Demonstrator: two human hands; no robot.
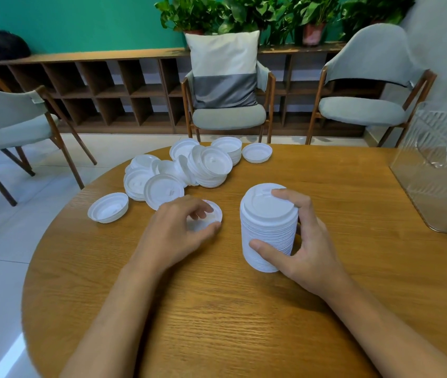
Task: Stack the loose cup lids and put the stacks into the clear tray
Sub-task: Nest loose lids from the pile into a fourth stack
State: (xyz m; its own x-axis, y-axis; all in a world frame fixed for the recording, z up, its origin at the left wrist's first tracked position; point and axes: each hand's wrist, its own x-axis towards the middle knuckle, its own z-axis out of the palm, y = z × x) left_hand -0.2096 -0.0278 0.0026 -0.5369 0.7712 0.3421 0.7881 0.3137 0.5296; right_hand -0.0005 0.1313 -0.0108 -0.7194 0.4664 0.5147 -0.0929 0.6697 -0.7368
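Lid stack [268, 230] in right fingers [289, 195], left fingers [189, 208] seemingly pinching single lid [212, 214]

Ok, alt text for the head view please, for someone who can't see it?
A person's right hand grips a tall stack of white cup lids on a round wooden table, while the left hand pinches a single lid beside it. More loose lids lie scattered farther back, and the clear tray sits at the table's right edge.
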